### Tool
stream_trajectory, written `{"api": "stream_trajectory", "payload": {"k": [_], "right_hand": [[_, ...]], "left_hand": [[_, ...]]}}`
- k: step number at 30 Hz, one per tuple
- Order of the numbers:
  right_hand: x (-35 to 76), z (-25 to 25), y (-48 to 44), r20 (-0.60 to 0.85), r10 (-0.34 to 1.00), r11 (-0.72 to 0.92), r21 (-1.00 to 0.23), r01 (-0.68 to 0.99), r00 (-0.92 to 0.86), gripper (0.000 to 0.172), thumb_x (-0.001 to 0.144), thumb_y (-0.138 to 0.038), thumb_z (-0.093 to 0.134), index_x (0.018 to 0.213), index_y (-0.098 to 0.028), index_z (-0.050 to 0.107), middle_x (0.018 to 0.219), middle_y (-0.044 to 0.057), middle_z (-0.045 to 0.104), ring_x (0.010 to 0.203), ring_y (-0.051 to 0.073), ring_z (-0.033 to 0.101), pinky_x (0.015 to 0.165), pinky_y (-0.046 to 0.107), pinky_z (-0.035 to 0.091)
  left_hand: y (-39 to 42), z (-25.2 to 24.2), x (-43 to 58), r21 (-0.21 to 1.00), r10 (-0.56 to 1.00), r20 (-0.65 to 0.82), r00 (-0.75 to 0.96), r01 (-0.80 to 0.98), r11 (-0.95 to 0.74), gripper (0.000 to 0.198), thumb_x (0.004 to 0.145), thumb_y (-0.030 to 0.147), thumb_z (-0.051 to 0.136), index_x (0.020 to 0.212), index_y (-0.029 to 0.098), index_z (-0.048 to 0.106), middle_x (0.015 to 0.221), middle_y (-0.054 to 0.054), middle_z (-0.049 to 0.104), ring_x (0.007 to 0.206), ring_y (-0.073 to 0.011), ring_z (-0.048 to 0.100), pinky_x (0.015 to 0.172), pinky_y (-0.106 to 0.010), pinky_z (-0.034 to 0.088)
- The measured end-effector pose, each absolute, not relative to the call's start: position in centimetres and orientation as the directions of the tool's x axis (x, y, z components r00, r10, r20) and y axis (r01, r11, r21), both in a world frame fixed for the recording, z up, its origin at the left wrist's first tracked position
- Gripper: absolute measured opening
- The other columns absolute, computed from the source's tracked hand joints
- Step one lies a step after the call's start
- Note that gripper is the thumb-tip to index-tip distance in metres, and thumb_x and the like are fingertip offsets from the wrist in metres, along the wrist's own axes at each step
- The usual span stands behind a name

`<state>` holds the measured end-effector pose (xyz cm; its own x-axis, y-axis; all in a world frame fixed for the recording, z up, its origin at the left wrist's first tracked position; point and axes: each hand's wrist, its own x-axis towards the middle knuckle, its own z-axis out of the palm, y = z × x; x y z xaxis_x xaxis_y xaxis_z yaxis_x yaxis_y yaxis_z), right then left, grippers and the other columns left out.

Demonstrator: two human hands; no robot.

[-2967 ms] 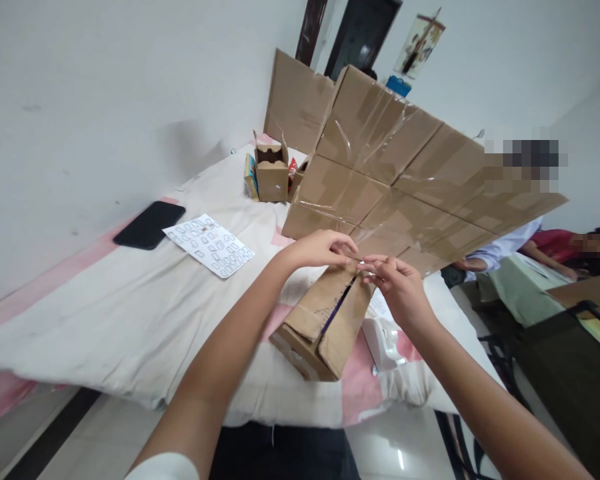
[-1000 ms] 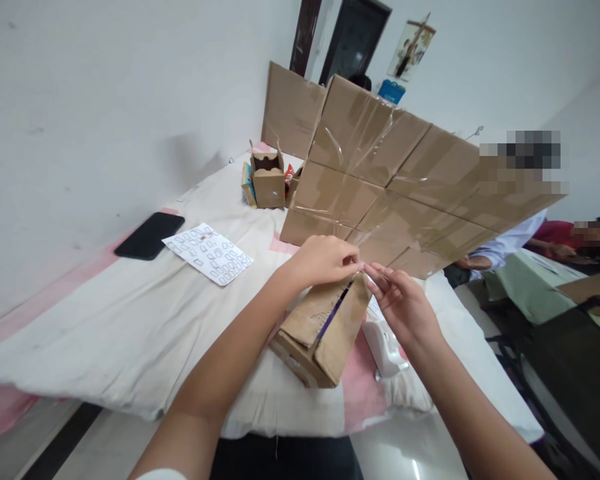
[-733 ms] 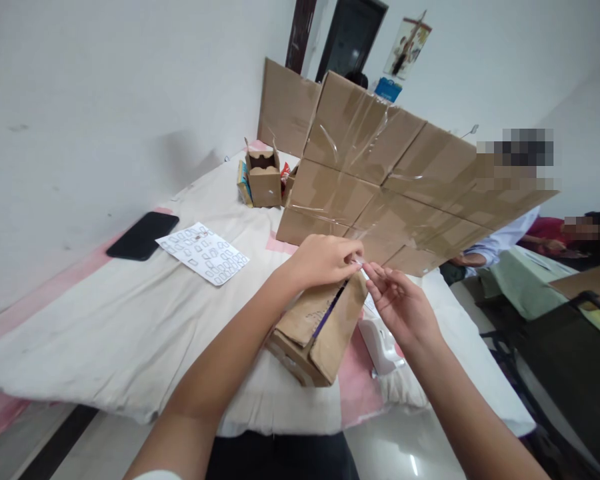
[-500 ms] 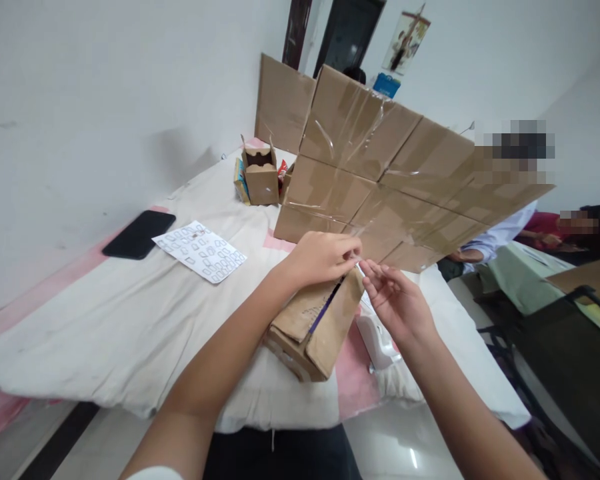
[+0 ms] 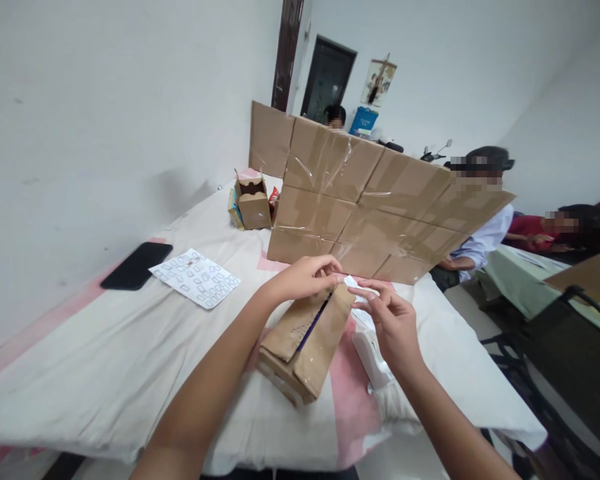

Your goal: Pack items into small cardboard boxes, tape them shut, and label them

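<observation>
A long brown cardboard box (image 5: 310, 340) lies on the cloth-covered table, with a dark purple strip showing along the gap between its top flaps. Over its far end is my left hand (image 5: 305, 277), fingers curled and pinched together; what they hold, if anything, is too small to make out. My right hand (image 5: 393, 320) is just right of that end, fingers spread and partly bent, with nothing visible in it. Beside the box on the right lies a white plastic object (image 5: 373, 360), and a printed sheet (image 5: 361, 307) shows partly behind my right hand.
A taped cardboard partition (image 5: 365, 200) stands across the back. Left are a black phone-like slab (image 5: 137, 266) and a sheet of small drawings (image 5: 195, 279). An open small carton (image 5: 254, 203) sits at the back left. People sit beyond the partition and at right; a dark chair (image 5: 565, 353) is at right.
The view has tilted, showing more of the room. My hands have moved slightly apart at the box's far end, the right one turned more side-on.
</observation>
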<state>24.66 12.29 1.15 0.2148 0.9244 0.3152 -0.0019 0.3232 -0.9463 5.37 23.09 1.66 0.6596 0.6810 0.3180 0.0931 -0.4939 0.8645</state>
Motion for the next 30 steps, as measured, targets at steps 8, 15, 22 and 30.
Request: {"api": "stream_trajectory", "payload": {"k": [8,15,22,30], "right_hand": [[24.0,1.2,12.1,0.359,0.910,0.360,-0.932,0.035,0.208,0.050,0.083,-0.039,0.076,0.056,-0.016,0.041,0.107,0.008,0.066,0.094,0.022,0.073,0.071,0.029,0.061],[23.7,0.3,12.1,0.399,0.902,0.394,-0.917,0.069,0.162,0.047,0.089,-0.037,0.070,0.058,-0.016,0.041,0.108,0.008,0.064,0.096,0.022,0.073,0.075,0.032,0.062],[23.1,-0.1,12.6,0.400,0.903,0.400,-0.916,0.033,0.156,0.047,0.087,-0.037,0.071,0.059,-0.016,0.039,0.108,0.007,0.064,0.081,0.018,0.073,0.075,0.033,0.061],[23.0,-0.7,13.1,0.391,0.903,0.354,-0.912,0.206,0.180,0.043,0.088,-0.034,0.067,0.060,-0.018,0.038,0.114,0.009,0.066,0.094,0.020,0.073,0.090,0.035,0.056]], "left_hand": [[22.4,1.8,6.1,0.951,0.631,0.239,0.738,-0.046,-0.307,0.037,0.091,0.046,0.061,0.116,0.020,0.057,0.080,0.001,0.065,0.064,-0.0110,0.057,0.064,-0.023,0.042],[23.4,0.8,5.9,0.972,0.642,0.178,0.746,-0.032,-0.232,0.033,0.088,0.038,0.064,0.114,0.020,0.056,0.071,0.004,0.058,0.059,-0.0101,0.053,0.058,-0.022,0.040],[23.2,1.0,6.0,0.987,0.578,0.107,0.809,-0.018,-0.158,0.040,0.088,0.041,0.062,0.121,0.019,0.053,0.073,0.004,0.061,0.059,-0.0094,0.048,0.058,-0.022,0.033],[23.5,0.5,6.0,0.901,0.642,0.161,0.750,0.154,-0.406,0.033,0.090,0.040,0.055,0.119,0.024,0.054,0.078,0.004,0.062,0.074,-0.0162,0.059,0.069,-0.025,0.040]]}}
